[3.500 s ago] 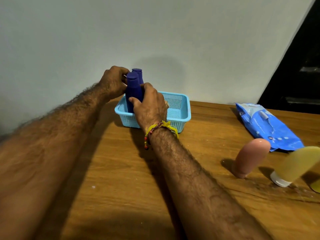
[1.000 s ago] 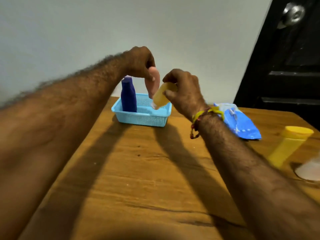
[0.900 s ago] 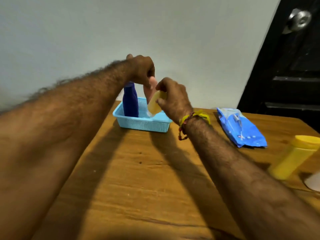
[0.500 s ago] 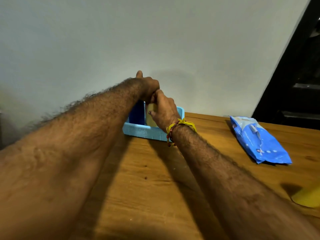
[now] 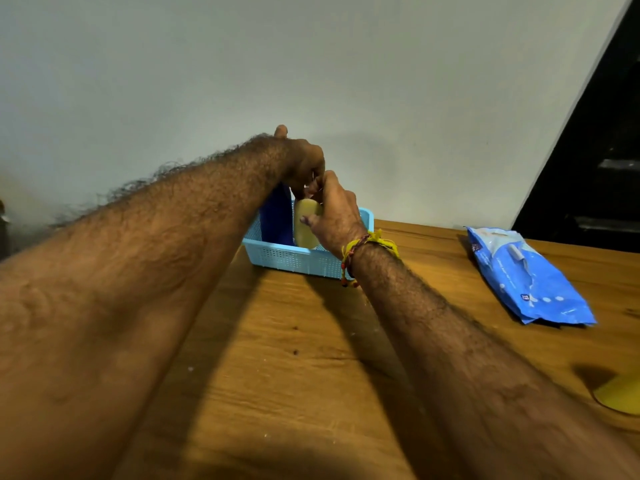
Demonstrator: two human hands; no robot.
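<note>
Our right hand (image 5: 337,216) gripped the yellow bottle (image 5: 306,225) in the blue basket (image 5: 294,259); our left hand (image 5: 301,162) curled just above it, and we couldn't tell its hold.

Right hand (image 5: 337,216) gripping yellow bottle (image 5: 306,225) in blue basket (image 5: 294,259), left hand (image 5: 301,164) above

The left arm (image 5: 145,271) is stretching from the lower left of the frame up to the centre. The left hand (image 5: 301,162) is bending down at the wrist with its fingers curling downward, and what they are holding is hidden. The right arm (image 5: 450,341) is extending from the lower right. The right hand (image 5: 337,218), just below the left one, is gripping a pale yellow bottle (image 5: 306,225) between thumb and fingers. A yellow and red thread band (image 5: 367,245) is circling the right wrist.
</note>
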